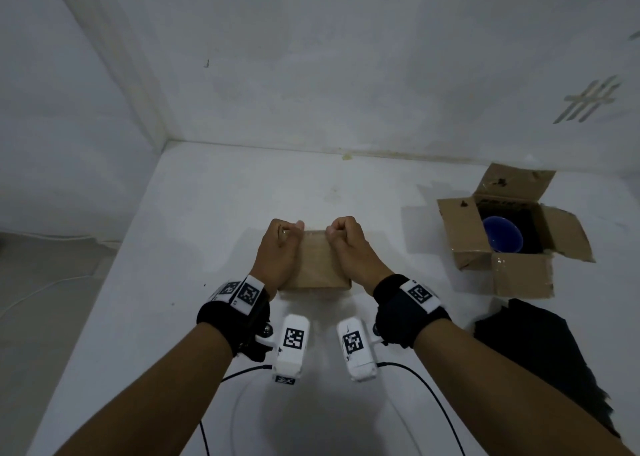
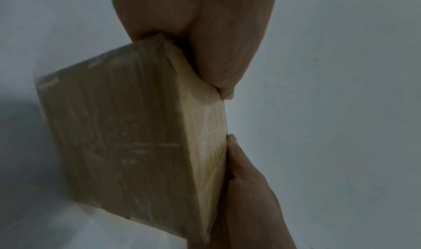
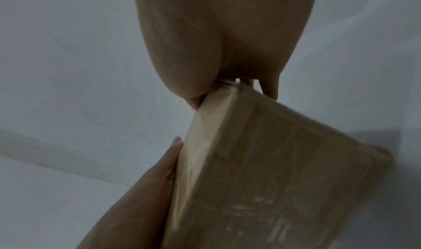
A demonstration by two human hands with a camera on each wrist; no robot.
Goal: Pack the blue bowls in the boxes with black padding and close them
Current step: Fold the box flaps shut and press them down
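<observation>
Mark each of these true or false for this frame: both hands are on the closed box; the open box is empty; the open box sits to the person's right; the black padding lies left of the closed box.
1. Both hands are on the closed box. True: the left hand and right hand grip the closed box at its top far edge.
2. The open box is empty. False: the open box holds a blue bowl.
3. The open box sits to the person's right. True.
4. The black padding lies left of the closed box. False: the black padding lies on the right, nearer than the open box.
</observation>
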